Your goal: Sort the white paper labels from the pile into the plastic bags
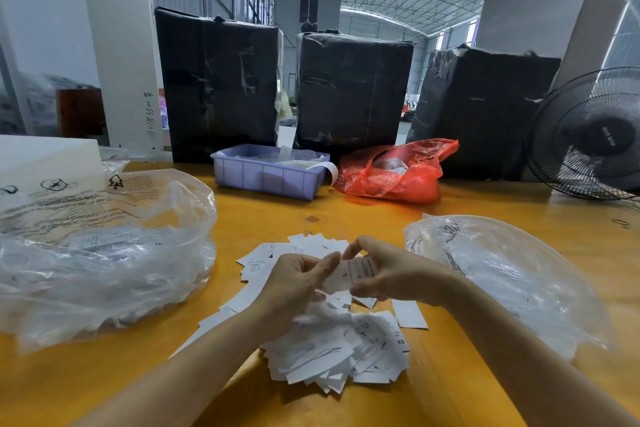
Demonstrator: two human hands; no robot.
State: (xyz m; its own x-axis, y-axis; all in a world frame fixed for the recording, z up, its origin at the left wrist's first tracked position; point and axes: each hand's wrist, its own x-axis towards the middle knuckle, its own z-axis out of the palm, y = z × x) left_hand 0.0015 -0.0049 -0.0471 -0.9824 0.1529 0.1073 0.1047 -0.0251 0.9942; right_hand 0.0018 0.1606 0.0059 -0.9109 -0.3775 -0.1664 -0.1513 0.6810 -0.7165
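At the far left a large clear plastic bag [104,253] lies open on the yellow table [485,204], with some labels already visible inside it. Toward the middle, the pile of white paper labels [332,347] spreads across the tabletop in front of the person. Just above the pile, the left hand [294,284] has its fingers curled, thumb and fingertips pinching the left edge of a held label [353,272] marked "L". The right hand [384,274] pinches the same label from its right side, so both hands grip this 1 piece between them, lifted clear of the pile. To the right sits a second clear plastic bag [502,270], its mouth facing the hands.

The step in hand looks like reading the size mark and separating a single label. It is best done by checking that only 1 label is pinched, not 2 stuck together, and confirming the "L" before choosing a bag. Which bag takes "L" cannot be told from here.
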